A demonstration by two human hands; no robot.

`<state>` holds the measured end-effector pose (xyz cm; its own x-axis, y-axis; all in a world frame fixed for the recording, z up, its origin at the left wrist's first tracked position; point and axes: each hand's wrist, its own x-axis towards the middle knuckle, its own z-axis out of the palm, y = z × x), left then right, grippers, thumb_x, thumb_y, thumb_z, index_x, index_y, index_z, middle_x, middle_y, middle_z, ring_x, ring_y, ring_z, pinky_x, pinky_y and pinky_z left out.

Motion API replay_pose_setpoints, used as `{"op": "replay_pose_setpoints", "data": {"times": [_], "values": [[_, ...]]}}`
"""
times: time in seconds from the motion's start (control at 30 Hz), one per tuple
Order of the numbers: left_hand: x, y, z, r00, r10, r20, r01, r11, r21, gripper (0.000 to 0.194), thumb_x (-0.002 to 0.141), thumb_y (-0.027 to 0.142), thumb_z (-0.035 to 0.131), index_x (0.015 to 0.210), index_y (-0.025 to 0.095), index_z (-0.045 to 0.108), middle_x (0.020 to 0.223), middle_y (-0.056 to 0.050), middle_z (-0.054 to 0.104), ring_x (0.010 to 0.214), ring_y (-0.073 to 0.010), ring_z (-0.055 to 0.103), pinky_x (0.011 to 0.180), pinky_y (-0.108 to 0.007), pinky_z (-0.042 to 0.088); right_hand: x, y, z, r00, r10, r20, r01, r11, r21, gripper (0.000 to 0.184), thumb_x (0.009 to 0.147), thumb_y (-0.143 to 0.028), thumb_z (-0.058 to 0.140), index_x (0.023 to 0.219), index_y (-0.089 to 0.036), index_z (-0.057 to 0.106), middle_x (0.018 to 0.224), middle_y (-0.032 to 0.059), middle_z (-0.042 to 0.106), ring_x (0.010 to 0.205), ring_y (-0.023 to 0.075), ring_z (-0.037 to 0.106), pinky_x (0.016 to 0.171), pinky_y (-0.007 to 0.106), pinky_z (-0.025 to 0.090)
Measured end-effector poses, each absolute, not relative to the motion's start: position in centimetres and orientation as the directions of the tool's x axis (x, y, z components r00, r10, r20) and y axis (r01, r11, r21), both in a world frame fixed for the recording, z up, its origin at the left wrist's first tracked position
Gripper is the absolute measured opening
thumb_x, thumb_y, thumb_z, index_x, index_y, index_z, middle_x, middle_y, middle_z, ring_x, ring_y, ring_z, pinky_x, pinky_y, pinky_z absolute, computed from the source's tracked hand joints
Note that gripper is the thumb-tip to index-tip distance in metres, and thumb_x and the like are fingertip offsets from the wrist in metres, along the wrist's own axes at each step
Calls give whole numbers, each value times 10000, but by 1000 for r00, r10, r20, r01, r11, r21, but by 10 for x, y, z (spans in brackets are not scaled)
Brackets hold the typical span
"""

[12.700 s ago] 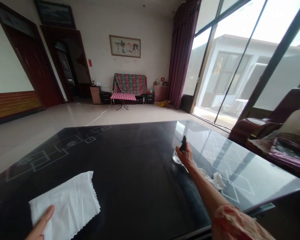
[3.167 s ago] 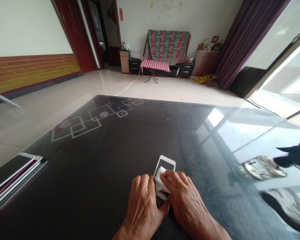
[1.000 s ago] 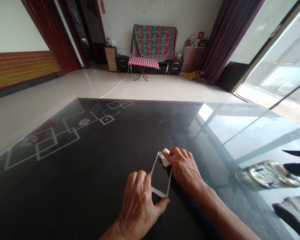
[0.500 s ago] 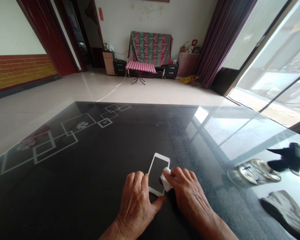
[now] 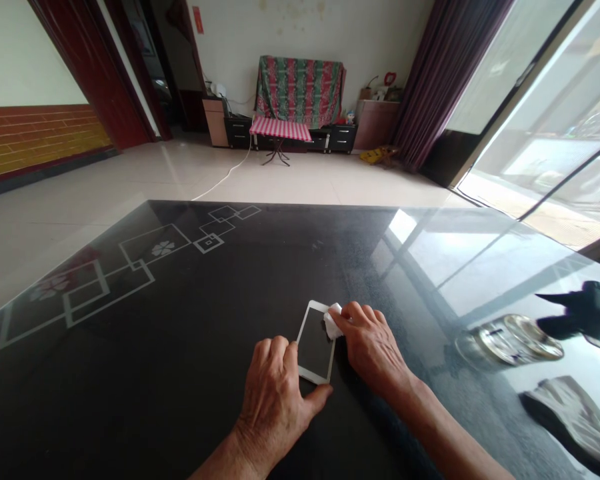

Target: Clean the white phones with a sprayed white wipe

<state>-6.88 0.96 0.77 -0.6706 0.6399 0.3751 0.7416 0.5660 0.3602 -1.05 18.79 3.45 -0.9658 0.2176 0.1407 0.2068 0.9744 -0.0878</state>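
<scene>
Left hand (image 5: pixel 271 400), half-open, grips phone (image 5: pixel 314 352) on desk (image 5: pixel 200 393); right hand (image 5: pixel 375 343), nearly closed, pinches cloth (image 5: pixel 333 324) at phone's 1 o'clock corner. Wiping appears under way; completed and remaining areas unclear.

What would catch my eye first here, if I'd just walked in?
Probably the two bare hands: the left hand steadies a white-framed phone on the glossy black table, while the right hand presses a white cloth to it. Beyond, a red-and-green patterned cover stands out.
</scene>
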Motion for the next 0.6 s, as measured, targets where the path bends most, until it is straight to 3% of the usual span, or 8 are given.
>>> {"op": "replay_pose_setpoints", "data": {"times": [0.2, 0.4, 0.6], "values": [[-68, 8, 5, -660, 651, 375, 751, 566, 339, 398, 660, 425, 781, 883, 151, 599, 813, -44, 521, 806, -249, 516, 738, -402, 488, 20, 160, 36, -980, 191, 55, 177, 964, -196, 385, 872, -74, 488, 1190, -275, 569, 970, 33, 569, 843, 186, 476, 783, 315, 326], [-71, 7, 1, -619, 663, 421, 785, 542, 300, 456, 787, 576, 630, 891, 133, 595, 795, -52, 514, 764, -234, 509, 707, -395, 480, 35, 147, 36, -989, 149, 21, 137, 946, -293, 355, 889, -113, 520, 1184, -306, 566, 943, 7, 574, 823, 168, 477, 764, 294, 328], [-73, 5, 2, -612, 702, 364, 790, 527, 313, 544, 649, 548, 776, 949, 134, 590, 855, -50, 533, 801, -238, 513, 722, -395, 492, 18, 164, 37, -984, 164, 71, 143, 961, -238, 329, 879, -85, 506, 1122, -290, 589, 950, 11, 567, 832, 172, 472, 771, 299, 313]]}}
